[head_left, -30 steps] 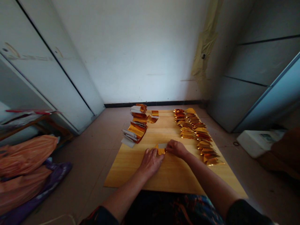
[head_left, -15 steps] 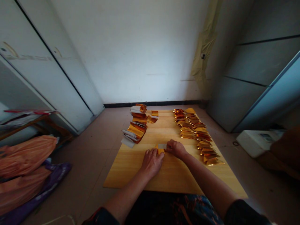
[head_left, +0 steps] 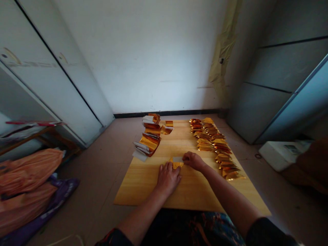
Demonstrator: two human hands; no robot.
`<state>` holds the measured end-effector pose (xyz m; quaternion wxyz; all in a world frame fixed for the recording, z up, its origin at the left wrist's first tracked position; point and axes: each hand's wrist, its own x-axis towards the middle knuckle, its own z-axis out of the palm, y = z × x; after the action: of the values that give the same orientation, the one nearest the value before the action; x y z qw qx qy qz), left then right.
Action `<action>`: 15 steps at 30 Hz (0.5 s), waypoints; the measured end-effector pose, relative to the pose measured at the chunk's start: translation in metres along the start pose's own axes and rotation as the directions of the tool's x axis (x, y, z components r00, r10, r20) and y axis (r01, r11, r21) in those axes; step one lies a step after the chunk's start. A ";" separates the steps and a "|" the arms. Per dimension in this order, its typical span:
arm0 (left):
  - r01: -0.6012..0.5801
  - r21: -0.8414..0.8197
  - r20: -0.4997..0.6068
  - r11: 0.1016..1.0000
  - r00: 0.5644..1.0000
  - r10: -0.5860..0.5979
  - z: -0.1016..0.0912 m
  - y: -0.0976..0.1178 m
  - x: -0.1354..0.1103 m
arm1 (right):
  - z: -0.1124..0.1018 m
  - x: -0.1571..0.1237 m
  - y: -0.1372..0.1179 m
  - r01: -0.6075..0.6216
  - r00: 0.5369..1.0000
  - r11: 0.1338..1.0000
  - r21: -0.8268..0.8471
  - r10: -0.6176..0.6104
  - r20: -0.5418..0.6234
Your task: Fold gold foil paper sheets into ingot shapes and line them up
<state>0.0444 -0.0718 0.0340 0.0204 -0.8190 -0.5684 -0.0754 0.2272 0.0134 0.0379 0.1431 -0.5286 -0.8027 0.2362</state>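
Note:
Both my hands are at the middle of a yellow wooden board (head_left: 143, 186). Between them lies a small folded piece of gold foil paper (head_left: 176, 165) with a white strip on top. My left hand (head_left: 168, 178) presses on its near edge, and the fingertips of my right hand (head_left: 194, 161) hold its right end. A long row of folded gold foil pieces (head_left: 214, 143) runs along the board's right side. Stacks of gold and white paper (head_left: 149, 143) stand at the far left of the board.
White cabinet doors (head_left: 61, 85) stand at the left, above orange and purple bags (head_left: 25, 184) on the tiled floor. A white box (head_left: 279, 155) lies on the floor at the right. The far end of the board nearly reaches the wall.
My left hand has shifted slightly right, closer to the foil piece. The right hand and the foil piece have barely moved, and the stacks and row stay in place.

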 end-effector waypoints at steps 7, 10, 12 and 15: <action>-0.001 -0.029 -0.003 1.000 1.000 0.001 -0.002 0.000 0.001 | 0.004 0.000 -0.004 -0.061 0.998 0.998 -0.021 0.061 -0.018; -0.004 -0.042 -0.008 0.999 1.000 0.003 -0.004 0.001 0.002 | 0.004 0.000 -0.006 -0.071 0.997 0.996 -0.046 0.071 -0.019; -0.003 -0.052 -0.012 0.999 1.000 0.003 -0.005 0.001 0.003 | 0.002 0.001 -0.005 -0.064 0.998 0.997 -0.052 0.063 -0.020; 0.018 -0.085 -0.004 0.996 1.000 -0.019 -0.008 -0.003 0.008 | -0.001 -0.002 -0.005 0.011 0.998 0.993 -0.121 -0.017 -0.052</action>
<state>0.0431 -0.0645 0.0423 -0.0137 -0.8136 -0.5723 -0.1018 0.2248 0.0102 0.0415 0.1340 -0.5366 -0.8151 0.1722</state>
